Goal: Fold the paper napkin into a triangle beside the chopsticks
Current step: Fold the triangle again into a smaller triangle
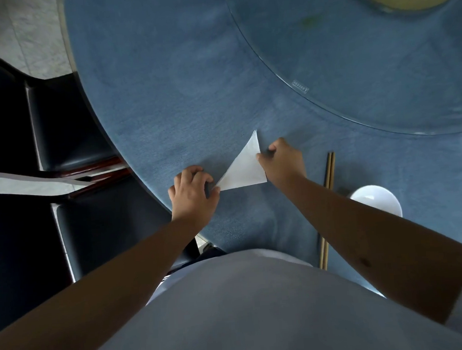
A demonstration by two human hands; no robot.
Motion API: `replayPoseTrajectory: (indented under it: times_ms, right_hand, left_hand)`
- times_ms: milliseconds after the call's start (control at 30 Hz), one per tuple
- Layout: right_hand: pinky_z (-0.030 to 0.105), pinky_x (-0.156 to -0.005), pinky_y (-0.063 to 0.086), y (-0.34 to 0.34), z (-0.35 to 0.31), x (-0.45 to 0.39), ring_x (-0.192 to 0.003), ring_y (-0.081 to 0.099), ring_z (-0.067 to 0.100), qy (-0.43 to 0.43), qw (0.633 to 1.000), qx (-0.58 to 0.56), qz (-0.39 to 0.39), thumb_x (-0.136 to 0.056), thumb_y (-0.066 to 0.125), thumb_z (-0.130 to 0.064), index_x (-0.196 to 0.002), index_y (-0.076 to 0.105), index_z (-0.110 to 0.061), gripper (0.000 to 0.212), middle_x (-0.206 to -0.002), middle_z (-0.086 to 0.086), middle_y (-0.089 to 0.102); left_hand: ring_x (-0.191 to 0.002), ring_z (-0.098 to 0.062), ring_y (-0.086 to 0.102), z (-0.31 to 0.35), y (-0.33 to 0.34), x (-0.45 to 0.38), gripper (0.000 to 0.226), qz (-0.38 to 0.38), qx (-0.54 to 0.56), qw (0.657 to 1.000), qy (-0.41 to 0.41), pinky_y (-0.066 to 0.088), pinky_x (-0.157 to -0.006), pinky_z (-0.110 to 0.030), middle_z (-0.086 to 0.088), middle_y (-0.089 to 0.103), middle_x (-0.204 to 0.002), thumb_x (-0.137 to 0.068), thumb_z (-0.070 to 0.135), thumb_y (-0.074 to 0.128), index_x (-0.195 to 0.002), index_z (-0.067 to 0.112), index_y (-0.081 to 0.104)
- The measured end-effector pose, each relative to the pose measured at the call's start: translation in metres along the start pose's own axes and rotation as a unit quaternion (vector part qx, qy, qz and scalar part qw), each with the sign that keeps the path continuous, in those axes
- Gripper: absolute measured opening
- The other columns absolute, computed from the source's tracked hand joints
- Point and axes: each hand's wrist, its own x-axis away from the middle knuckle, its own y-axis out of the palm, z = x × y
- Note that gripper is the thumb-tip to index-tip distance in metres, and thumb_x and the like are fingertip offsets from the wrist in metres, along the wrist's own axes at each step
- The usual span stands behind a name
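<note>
Black chairs (66, 137) crowd the blue table's (164, 97) left edge. Her left hand (193, 194), fingers curled, pins the white napkin's (244, 169) left corner; the triangle lies flat. Right hand (282, 161) pinches its right edge. Chopsticks (329, 170) lie just beside, then a white bowl (376, 200); open cloth stretches beyond

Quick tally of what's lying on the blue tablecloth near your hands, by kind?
White folded triangular paper napkin: 1
Wooden chopsticks: 2
White round bowl: 1
Total: 4
</note>
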Motion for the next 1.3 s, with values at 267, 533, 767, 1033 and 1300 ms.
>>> replayPoseTrajectory:
  times_ms: [267,533,767,1033,1300]
  right_hand:
    - [0.045,-0.1,0.034,0.018,0.031,0.042,-0.139,0.031,0.024,-0.401,0.864,0.304,-0.005,-0.085,0.051,-0.049,-0.144,0.035,-0.012,0.071,-0.154,0.007,0.034]
    - [0.05,-0.112,0.022,0.011,0.043,0.03,-0.145,0.016,0.022,-0.339,0.861,0.377,-0.055,-0.091,0.034,-0.059,-0.15,0.02,-0.01,0.077,-0.159,0.007,0.021]
    - [0.052,-0.112,0.017,0.008,0.04,0.018,-0.146,0.007,0.021,-0.254,0.902,0.349,-0.028,-0.091,0.023,-0.057,-0.15,0.012,-0.011,0.075,-0.16,0.007,0.013]
    - [0.047,-0.111,0.024,0.02,0.026,0.022,-0.145,0.016,0.019,-0.405,0.835,0.366,-0.069,-0.095,0.02,-0.055,-0.149,0.022,-0.011,0.069,-0.159,0.006,0.021]
    - [0.047,-0.114,0.017,-0.008,0.026,-0.015,-0.146,0.013,0.016,-0.374,0.837,0.395,-0.065,-0.092,0.017,-0.055,-0.151,0.016,-0.015,0.071,-0.16,0.002,0.016]
  left_hand:
    - [-0.146,-0.028,0.019,-0.01,0.009,0.023,0.08,-0.14,-0.236,0.913,0.304,0.025,-0.11,-0.05,-0.013,0.02,-0.159,-0.09,0.057,0.041,-0.149,0.005,0.025]
    - [-0.148,-0.027,0.008,-0.015,0.015,0.031,0.084,-0.173,-0.266,0.913,0.257,0.007,-0.118,-0.051,-0.013,0.011,-0.161,-0.092,0.062,0.03,-0.152,0.006,0.013]
    - [-0.148,-0.028,0.007,-0.021,0.014,0.035,0.087,-0.155,-0.259,0.915,0.268,0.012,-0.117,-0.053,-0.014,0.011,-0.161,-0.091,0.065,0.03,-0.152,0.005,0.011]
    - [-0.149,-0.025,-0.001,0.009,0.022,0.011,0.089,-0.144,-0.273,0.915,0.26,0.006,-0.118,-0.051,-0.013,0.001,-0.162,-0.09,0.065,0.019,-0.152,0.003,0.002]
    - [-0.149,-0.025,0.001,-0.004,0.02,0.019,0.087,-0.156,-0.268,0.915,0.259,0.006,-0.118,-0.051,-0.012,0.003,-0.162,-0.089,0.064,0.023,-0.152,0.006,0.005]
